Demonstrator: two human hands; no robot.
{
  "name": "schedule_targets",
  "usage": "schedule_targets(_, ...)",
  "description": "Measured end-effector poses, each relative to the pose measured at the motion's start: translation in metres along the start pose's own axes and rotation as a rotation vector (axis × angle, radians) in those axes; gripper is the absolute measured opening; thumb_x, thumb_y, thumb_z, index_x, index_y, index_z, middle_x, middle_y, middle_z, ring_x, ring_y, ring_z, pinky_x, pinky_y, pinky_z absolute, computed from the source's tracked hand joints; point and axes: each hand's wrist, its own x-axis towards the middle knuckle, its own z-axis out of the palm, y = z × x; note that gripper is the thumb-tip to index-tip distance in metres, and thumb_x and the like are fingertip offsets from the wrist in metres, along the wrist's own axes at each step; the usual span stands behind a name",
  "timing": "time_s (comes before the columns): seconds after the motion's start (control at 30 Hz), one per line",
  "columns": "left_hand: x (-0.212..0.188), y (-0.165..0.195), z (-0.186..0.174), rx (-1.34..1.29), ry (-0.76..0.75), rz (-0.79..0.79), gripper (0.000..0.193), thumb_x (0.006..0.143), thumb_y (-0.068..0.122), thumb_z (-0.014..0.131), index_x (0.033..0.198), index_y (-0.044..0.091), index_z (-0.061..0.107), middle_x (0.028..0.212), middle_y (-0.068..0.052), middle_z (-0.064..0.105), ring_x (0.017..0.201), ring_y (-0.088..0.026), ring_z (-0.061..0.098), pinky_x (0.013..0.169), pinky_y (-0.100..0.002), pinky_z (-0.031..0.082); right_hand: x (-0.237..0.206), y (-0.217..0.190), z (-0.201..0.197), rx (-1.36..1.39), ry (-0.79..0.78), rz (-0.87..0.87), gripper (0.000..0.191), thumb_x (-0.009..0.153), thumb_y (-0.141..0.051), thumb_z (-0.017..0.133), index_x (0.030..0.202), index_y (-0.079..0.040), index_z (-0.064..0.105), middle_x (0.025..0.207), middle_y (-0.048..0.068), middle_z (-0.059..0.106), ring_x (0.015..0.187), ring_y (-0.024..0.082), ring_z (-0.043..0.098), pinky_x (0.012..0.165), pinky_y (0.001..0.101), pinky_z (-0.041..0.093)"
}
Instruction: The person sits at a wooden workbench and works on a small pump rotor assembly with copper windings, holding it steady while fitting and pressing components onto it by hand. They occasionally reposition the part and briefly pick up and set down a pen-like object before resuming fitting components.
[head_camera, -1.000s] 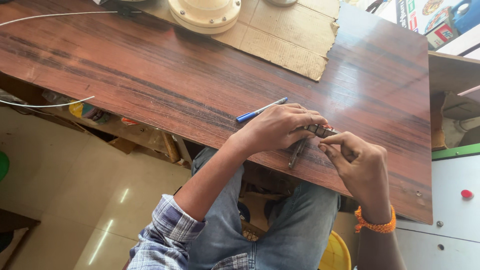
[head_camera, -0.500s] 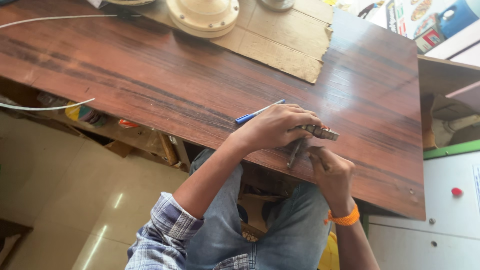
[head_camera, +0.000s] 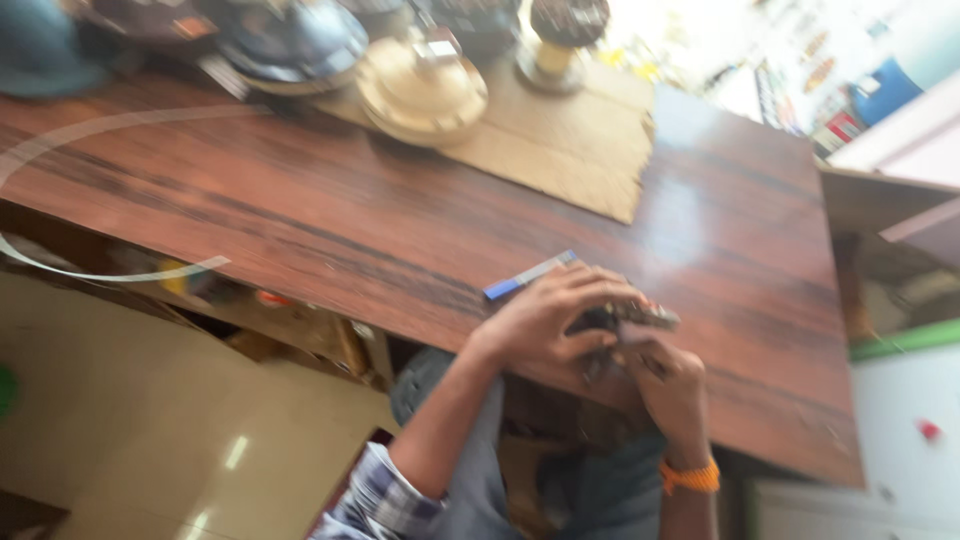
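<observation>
Both hands on a small dark metal part (head_camera: 640, 318) at the near edge of the wooden table (head_camera: 300, 230).
Left hand (head_camera: 555, 320) curled over it, fingers closed on top; right hand (head_camera: 668, 385) pinching it from below, fingers together. Blue-and-white pen (head_camera: 528, 275) just behind the left hand; cardboard sheet (head_camera: 580, 155) and cream round housing (head_camera: 422, 92) farther back. Blurred throughout.

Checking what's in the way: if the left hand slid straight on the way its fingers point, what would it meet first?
Likely the small dark metal part at the left hand's fingertips; beyond it, bare tabletop. Blur hides detail.
</observation>
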Motion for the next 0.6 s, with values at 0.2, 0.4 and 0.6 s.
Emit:
schedule_targets(0.2, -0.005, -0.002, -0.008, -0.039, -0.034, -0.02, 0.055, 0.092, 0.029, 0.075, 0.143, 0.016, 0.06, 0.138, -0.008, 0.065, 0.136, -0.027, 0.06, 0.128, -0.048, 0.033, -0.007, 0.01, 0.01, 0.163, -0.015, 0.204, 0.015, 0.074, -0.006, 0.083, 0.089, -0.007, 0.079, 0.058, 0.003, 0.068, 0.052, 0.006, 0.051, 0.048, 0.0281, 0.043)
schedule_targets(0.4, -0.006, -0.001, -0.007, -0.041, -0.04, -0.043, 0.058, 0.091, 0.034, 0.075, 0.145, 0.017, 0.059, 0.143, -0.008, 0.064, 0.141, -0.027, 0.058, 0.13, -0.048, 0.031, -0.01, 0.011, 0.008, 0.254, -0.047, 0.166, 0.014, 0.075, -0.002, 0.08, 0.089, -0.004, 0.081, 0.072, 0.002, 0.079, 0.063, 0.005, 0.064, 0.057, 0.0245, 0.052)
schedule_targets(0.6, -0.007, 0.007, -0.011, -0.045, -0.041, -0.077, 0.057, 0.092, 0.038, 0.073, 0.144, 0.018, 0.06, 0.143, -0.007, 0.064, 0.143, -0.027, 0.057, 0.131, -0.048, 0.033, -0.007, 0.008, 0.01, 0.26, -0.052, 0.202, 0.013, 0.078, -0.002, 0.077, 0.09, -0.005, 0.082, 0.077, 0.004, 0.081, 0.066, 0.008, 0.07, 0.059, 0.0268, 0.054)
